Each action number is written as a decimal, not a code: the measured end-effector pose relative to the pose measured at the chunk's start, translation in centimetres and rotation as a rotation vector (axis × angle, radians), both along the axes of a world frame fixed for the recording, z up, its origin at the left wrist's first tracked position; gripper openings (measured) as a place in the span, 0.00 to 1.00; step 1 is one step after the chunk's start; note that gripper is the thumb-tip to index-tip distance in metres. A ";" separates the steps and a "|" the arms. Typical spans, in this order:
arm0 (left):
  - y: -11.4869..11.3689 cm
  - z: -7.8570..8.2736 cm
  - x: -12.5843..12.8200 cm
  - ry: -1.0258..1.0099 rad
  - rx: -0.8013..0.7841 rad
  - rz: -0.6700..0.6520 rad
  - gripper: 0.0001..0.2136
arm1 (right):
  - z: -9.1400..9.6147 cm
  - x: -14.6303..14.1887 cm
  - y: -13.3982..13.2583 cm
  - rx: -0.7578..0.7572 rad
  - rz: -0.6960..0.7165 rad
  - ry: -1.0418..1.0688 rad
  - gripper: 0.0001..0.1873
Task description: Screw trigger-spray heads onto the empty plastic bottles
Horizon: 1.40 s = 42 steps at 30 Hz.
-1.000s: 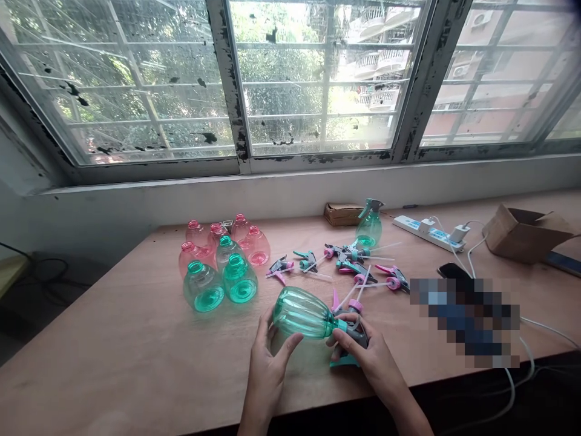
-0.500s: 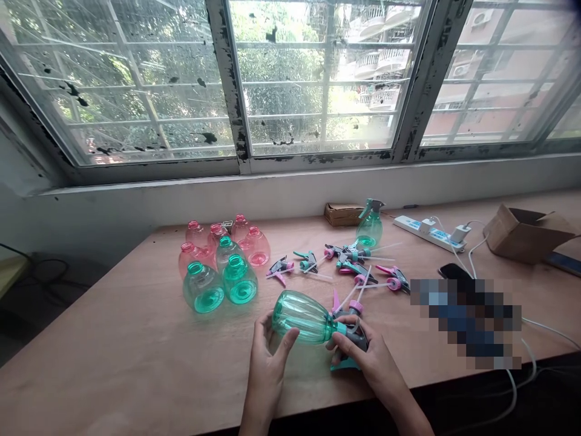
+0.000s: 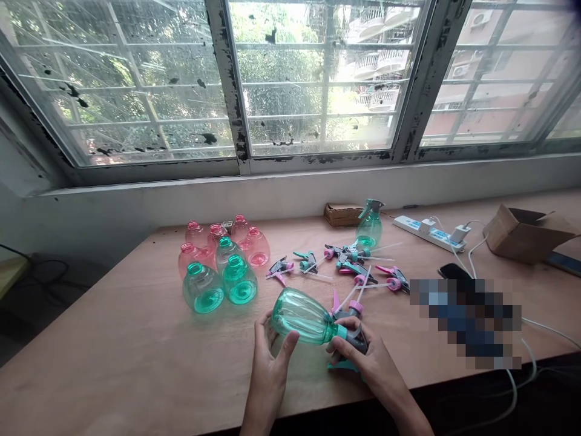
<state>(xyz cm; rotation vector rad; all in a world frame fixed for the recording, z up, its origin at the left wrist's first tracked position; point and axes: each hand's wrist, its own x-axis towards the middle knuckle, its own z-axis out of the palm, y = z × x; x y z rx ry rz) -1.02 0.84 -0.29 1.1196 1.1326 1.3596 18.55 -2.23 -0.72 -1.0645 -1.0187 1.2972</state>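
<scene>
A clear green spray bottle [image 3: 303,315] lies tilted above the wooden table [image 3: 136,339], its base pointing up and left. My left hand [image 3: 269,357] cups the bottle's body from below, thumb and fingers closed round it. My right hand [image 3: 367,357] grips the grey and teal trigger spray head [image 3: 353,344] seated on the bottle's neck. Several loose spray heads [image 3: 349,266] with pink or teal parts and white tubes lie just beyond my hands.
A cluster of empty pink and green bottles [image 3: 220,266] stands at the left. One assembled green spray bottle [image 3: 370,224] stands near a small brown box [image 3: 341,213]. A power strip [image 3: 429,233], a phone [image 3: 454,271], cables and an open cardboard box [image 3: 521,233] are at the right.
The bottle has tipped slightly, its base rising a little. My right hand has shifted its grip on the spray head, and my left hand's fingers have moved on the body.
</scene>
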 end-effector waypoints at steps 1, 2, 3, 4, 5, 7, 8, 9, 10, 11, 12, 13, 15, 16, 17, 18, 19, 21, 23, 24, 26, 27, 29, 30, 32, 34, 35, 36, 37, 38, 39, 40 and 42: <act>-0.1 0.1 0.0 0.005 -0.009 0.007 0.31 | 0.0 0.0 0.0 0.005 0.014 -0.007 0.23; -0.2 0.3 0.0 0.022 -0.022 0.012 0.32 | 0.0 0.0 -0.1 0.013 0.025 -0.010 0.23; -0.3 0.5 0.0 0.046 -0.036 0.022 0.32 | 0.0 0.0 -0.1 0.024 0.032 -0.009 0.23; -0.3 0.7 -0.1 0.070 -0.047 0.031 0.33 | 0.0 0.0 -0.1 0.036 0.033 -0.004 0.23; -0.4 0.9 -0.1 0.091 -0.054 0.039 0.33 | -0.1 0.0 -0.1 0.045 0.034 0.004 0.23; -0.6 1.4 -0.1 0.106 -0.056 0.035 0.33 | -0.1 -0.1 -0.1 0.046 0.030 0.027 0.24; -0.6 1.6 -0.1 0.104 -0.055 0.018 0.32 | -0.1 -0.1 -0.1 0.039 0.025 0.038 0.25; -0.7 1.7 -0.1 0.102 -0.057 -0.006 0.31 | -0.1 -0.2 -0.1 0.028 0.019 0.046 0.25; -0.7 1.9 -0.2 0.100 -0.059 -0.030 0.30 | -0.1 -0.2 -0.1 0.017 0.011 0.051 0.26; -0.7 2.0 -0.2 0.098 -0.060 -0.045 0.30 | 0.0 -0.3 -0.1 0.007 0.003 0.053 0.26; -0.7 2.0 -0.2 0.096 -0.058 -0.054 0.29 | 0.0 -0.3 -0.1 0.002 -0.005 0.054 0.27; -0.6 2.1 -0.2 0.095 -0.052 -0.054 0.28 | 0.1 -0.3 -0.2 -0.001 -0.010 0.053 0.27; -0.6 2.1 -0.2 0.097 -0.034 -0.052 0.26 | 0.2 -0.4 -0.2 -0.003 -0.017 0.047 0.28; -0.5 2.0 -0.2 0.097 -0.026 -0.053 0.26 | 0.3 -0.4 -0.2 -0.002 -0.022 0.041 0.28; -0.5 2.0 -0.2 0.097 -0.019 -0.055 0.26 | 0.3 -0.4 -0.1 0.000 -0.028 0.034 0.29; -0.4 1.9 -0.2 0.096 -0.014 -0.055 0.26 | 0.4 -0.4 -0.1 0.000 -0.031 0.031 0.30; -0.4 1.8 -0.2 0.096 -0.009 -0.053 0.27 | 0.4 -0.3 -0.1 0.002 -0.030 0.032 0.30; -0.2 1.5 -0.3 0.098 0.003 -0.046 0.29 | 0.4 -0.3 -0.1 0.000 -0.023 0.044 0.32; -0.1 1.3 -0.3 0.108 0.016 -0.040 0.29 | 0.3 -0.2 -0.1 -0.011 -0.027 0.062 0.32; -0.1 1.3 -0.4 0.113 0.019 -0.039 0.29 | 0.2 -0.1 -0.1 -0.017 -0.035 0.068 0.32; -0.1 1.3 -0.4 0.118 0.016 -0.037 0.30 | 0.2 -0.1 -0.1 -0.026 -0.047 0.075 0.34; -0.2 1.4 -0.4 0.121 0.011 -0.041 0.31 | 0.2 -0.1 -0.1 -0.028 -0.048 0.079 0.35; -0.3 1.6 -0.3 0.133 0.003 -0.051 0.31 | 0.3 -0.2 -0.1 -0.035 -0.044 0.096 0.37; -0.4 1.8 -0.3 0.141 -0.002 -0.057 0.30 | 0.3 -0.3 -0.1 -0.040 -0.043 0.108 0.38; -0.5 2.0 -0.2 0.152 -0.013 -0.072 0.29 | 0.5 -0.4 -0.2 -0.044 -0.041 0.134 0.38; -0.6 2.1 -0.2 0.151 -0.026 -0.078 0.29 | 0.7 -0.5 -0.2 -0.047 -0.032 0.158 0.37; -0.6 2.1 -0.2 0.149 -0.036 -0.073 0.29 | 0.7 -0.5 -0.2 -0.046 -0.033 0.170 0.36; -0.6 2.1 -0.2 0.146 -0.048 -0.059 0.30 | 0.6 -0.5 -0.1 -0.043 -0.042 0.181 0.35; -0.6 2.1 -0.1 0.143 -0.063 -0.039 0.32 | 0.6 -0.5 -0.1 -0.040 -0.057 0.189 0.34; -0.6 2.0 -0.1 0.137 -0.077 -0.013 0.33 | 0.5 -0.5 0.0 -0.035 -0.077 0.191 0.34; -0.6 2.0 0.0 0.128 -0.089 0.015 0.35 | 0.4 -0.5 0.1 -0.031 -0.098 0.188 0.33; -0.6 2.0 0.0 0.117 -0.095 0.041 0.36 | 0.3 -0.5 0.1 -0.027 -0.113 0.184 0.32; -0.6 2.0 0.1 0.103 -0.097 0.076 0.36 | 0.1 -0.4 0.2 -0.031 -0.113 0.178 0.31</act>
